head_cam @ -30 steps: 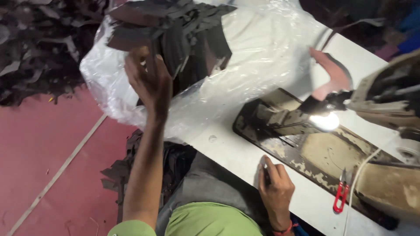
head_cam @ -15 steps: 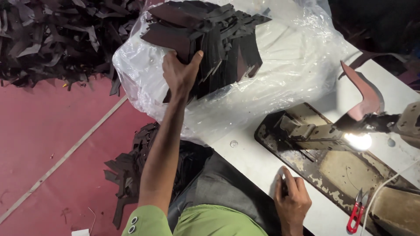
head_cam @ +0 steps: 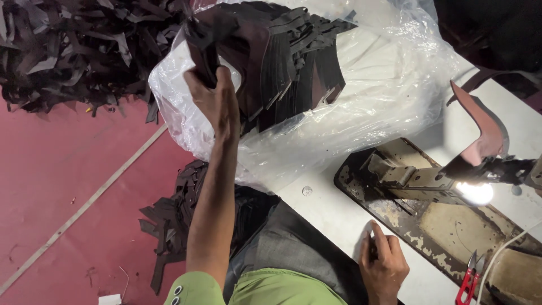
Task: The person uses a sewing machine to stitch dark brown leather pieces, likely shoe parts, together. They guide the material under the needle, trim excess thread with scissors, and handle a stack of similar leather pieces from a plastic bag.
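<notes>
My left hand (head_cam: 217, 104) reaches up to a stack of dark cut leather pieces (head_cam: 282, 62) lying in a clear plastic bag (head_cam: 372, 107) on the white table (head_cam: 333, 220). Its fingers are closed on a few dark pieces (head_cam: 202, 42) lifted at the stack's left side. My right hand (head_cam: 384, 265) rests curled on the table's front edge, beside the worn metal bed of a sewing machine (head_cam: 429, 209). Whether it pinches anything small I cannot tell.
The machine's lamp (head_cam: 475, 193) glows over the bed, with a reddish-brown leather strip (head_cam: 485, 127) standing at the needle. Red thread snips (head_cam: 468, 282) lie at the lower right. Dark leather scraps are heaped on the red floor at upper left (head_cam: 73, 51) and below the table (head_cam: 175, 220).
My left hand has moved up and left along the stack and now lifts a few dark pieces. The view has shifted, and my right hand stays on the table edge.
</notes>
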